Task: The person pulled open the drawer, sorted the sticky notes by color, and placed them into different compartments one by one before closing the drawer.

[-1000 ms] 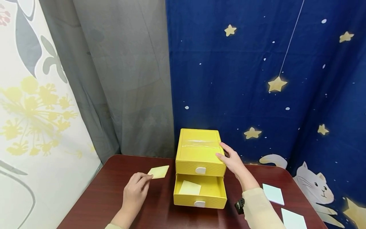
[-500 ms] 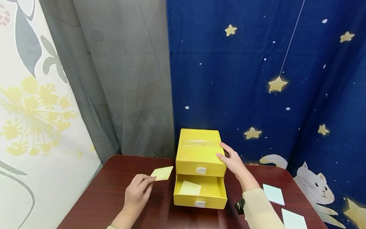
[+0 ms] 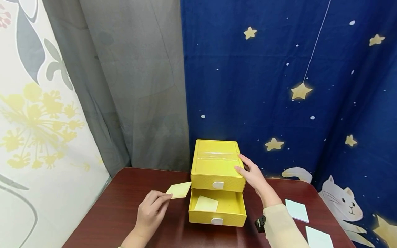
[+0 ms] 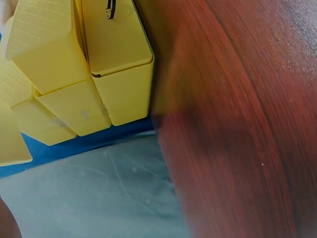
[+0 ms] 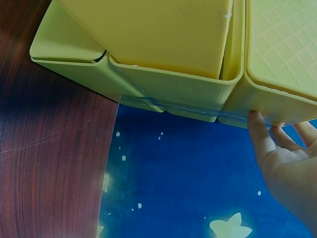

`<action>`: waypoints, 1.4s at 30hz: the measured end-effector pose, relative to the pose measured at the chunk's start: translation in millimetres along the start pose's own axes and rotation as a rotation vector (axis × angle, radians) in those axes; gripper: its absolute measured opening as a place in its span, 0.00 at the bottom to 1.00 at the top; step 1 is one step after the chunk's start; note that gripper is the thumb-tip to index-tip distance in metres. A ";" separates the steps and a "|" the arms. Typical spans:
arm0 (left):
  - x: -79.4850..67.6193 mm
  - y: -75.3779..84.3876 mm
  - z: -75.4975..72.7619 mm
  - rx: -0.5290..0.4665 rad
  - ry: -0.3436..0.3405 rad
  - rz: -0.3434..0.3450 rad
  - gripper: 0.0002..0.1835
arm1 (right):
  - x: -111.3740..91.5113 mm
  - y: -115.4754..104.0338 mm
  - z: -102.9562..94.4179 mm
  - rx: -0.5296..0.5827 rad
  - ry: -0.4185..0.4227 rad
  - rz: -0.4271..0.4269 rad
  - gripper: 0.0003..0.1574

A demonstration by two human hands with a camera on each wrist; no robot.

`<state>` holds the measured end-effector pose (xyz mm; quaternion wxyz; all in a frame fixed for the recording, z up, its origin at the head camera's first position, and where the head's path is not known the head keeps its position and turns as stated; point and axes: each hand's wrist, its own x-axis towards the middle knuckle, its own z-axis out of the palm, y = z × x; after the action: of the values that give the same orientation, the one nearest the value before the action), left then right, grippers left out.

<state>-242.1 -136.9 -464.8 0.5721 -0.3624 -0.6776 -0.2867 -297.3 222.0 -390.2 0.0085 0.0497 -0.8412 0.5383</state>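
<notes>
In the head view, my left hand pinches a pale yellow pad of sticky notes between thumb and fingers. The pad is tilted, its far corner close to the left side of a yellow drawer box. A pulled-out drawer with a white tab holds another pale yellow pad. Both wrist views show three stacked units, the middle drawer being the one pulled out. My right hand rests on the box's upper right edge. Its fingers touch the side of the top unit in the right wrist view.
Two pale blue pads, a farther one and a nearer one, lie at the right of the dark red table. Grey and blue star-patterned curtains hang behind the table.
My left hand has carried its yellow pad rightward and slightly down, closer to the drawer box. The right hand, box and drawer have stayed in place.
</notes>
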 end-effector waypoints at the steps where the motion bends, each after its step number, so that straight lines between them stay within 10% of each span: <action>1: 0.7 0.9 -0.3 -0.010 0.001 0.004 0.05 | 0.2 0.1 -0.2 0.003 0.001 -0.001 0.43; 42: 17.2 34.0 28.9 -0.140 -0.073 0.128 0.11 | 1.3 0.2 1.7 0.001 0.004 0.008 0.42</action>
<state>-232.1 -91.4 -454.0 0.5374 -0.4542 -0.6517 -0.2832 -298.6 220.5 -391.0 0.0082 0.0450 -0.8413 0.5387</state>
